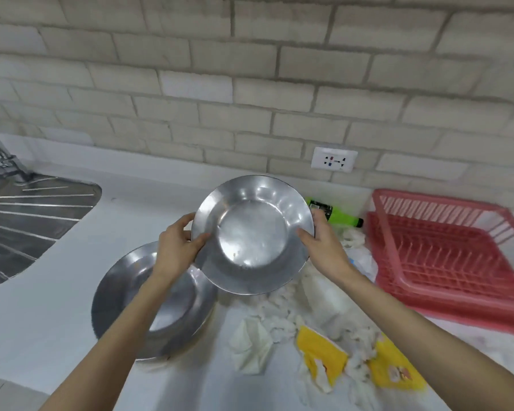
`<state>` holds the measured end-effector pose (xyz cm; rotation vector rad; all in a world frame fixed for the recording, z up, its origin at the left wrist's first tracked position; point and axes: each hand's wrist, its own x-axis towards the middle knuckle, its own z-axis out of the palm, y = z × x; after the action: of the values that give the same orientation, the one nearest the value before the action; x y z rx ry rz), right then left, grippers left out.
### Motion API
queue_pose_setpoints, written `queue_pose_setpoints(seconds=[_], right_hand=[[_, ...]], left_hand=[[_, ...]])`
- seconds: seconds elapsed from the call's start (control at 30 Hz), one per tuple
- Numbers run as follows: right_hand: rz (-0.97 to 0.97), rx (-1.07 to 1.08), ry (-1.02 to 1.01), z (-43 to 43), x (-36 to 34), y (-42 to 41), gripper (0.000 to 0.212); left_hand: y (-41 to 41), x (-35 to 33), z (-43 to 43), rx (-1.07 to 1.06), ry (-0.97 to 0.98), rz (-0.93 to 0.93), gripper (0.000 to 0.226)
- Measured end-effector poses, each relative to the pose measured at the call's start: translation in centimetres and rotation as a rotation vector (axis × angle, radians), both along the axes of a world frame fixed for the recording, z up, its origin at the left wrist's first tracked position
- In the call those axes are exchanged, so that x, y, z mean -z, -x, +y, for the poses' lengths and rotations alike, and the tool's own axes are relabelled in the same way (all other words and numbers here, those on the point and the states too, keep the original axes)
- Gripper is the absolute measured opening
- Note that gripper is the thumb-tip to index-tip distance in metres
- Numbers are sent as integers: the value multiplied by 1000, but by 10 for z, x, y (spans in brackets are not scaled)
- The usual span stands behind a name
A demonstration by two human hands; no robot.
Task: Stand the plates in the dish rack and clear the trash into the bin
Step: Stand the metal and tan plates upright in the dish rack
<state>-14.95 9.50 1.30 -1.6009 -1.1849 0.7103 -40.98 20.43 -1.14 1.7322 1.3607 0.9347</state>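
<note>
1. You hold a steel plate (252, 235) up off the counter (42, 321) with both hands, tilted so its hollow faces you.
2. Your left hand (177, 247) grips the plate's left rim: thumb on the front, fingers curled behind.
3. Your right hand (324, 247) grips the right rim the same way, thumb lying on the inner face.
4. A second plate (125, 292) lies flat on the counter under your left forearm, partly hidden by it.
5. The red rack (445, 256) sits at the right near the wall (250, 84), apart from the held plate.
6. Crumpled white tissues (251, 342) and two yellow wrappers (321, 351) lie scattered on the counter between the second plate and the rack, beneath the held plate and your right arm.
7. A green bottle (339, 216) lies on its side behind your right hand, just beside the rack's far left corner.
8. A steel drainboard (27, 221) is at the far left, and an outlet (333, 159) is on the wall.
</note>
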Motion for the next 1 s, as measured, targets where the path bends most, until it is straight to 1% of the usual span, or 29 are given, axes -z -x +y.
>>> queue_pose_setpoints(seconds=[0.1,0.27,0.43,0.57,0.63,0.73,0.83,0.9,1.0], right_hand=[[-17,85,-36,-24,-20,-37,28],[-173,229,-56,-64,-49,-109,24],[-348,287,-11,-99,-87,-177,36],[-509,318,-4,-116,-114,-226,36],[-567,312,7,-117,-125,-247,38],[-657,297,81,-113,-137,-266,43],[-694,247,151,-103,-143,-271,44],[-731,213,196,-94,-142,-269,40],[-784,151,274,-81,-134,-262,29]], left_hand=[[-52,0,-2,55,23,-6,45],[-150,1,-22,203,52,-38,39],[-245,0,-49,306,94,-68,50],[-307,8,-74,420,162,-88,54],[-329,17,-86,454,176,-77,52],[-348,35,-99,495,83,21,44],[-356,48,-107,510,23,81,49],[-356,48,-110,484,23,65,51],[-356,48,-115,437,78,33,48]])
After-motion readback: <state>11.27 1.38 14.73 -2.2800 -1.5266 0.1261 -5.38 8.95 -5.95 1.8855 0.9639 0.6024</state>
